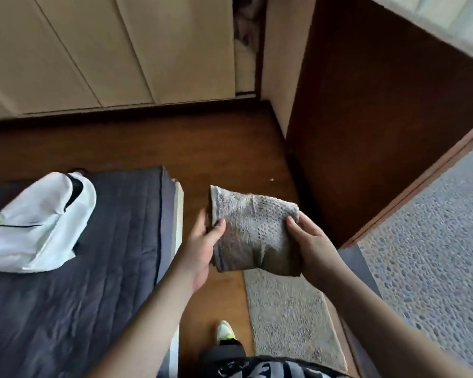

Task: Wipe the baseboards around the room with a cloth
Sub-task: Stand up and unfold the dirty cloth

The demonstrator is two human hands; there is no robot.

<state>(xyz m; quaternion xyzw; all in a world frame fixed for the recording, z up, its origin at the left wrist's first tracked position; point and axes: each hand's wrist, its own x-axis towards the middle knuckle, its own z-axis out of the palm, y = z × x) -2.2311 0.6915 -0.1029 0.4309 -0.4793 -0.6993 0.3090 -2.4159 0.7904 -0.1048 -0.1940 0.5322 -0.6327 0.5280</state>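
Cloth (253, 230) folded, held mid-air between left hand (202, 245) and right hand (314, 248), both grips closed on it | baseboard (137, 111) far, untouched | risk: loose fold unravels, drags on floor (216, 148).

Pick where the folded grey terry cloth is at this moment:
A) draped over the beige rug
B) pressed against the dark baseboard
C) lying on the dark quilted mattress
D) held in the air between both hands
D: the folded grey terry cloth is gripped by the left hand and right hand above the wooden floor, clear of the dark baseboard.
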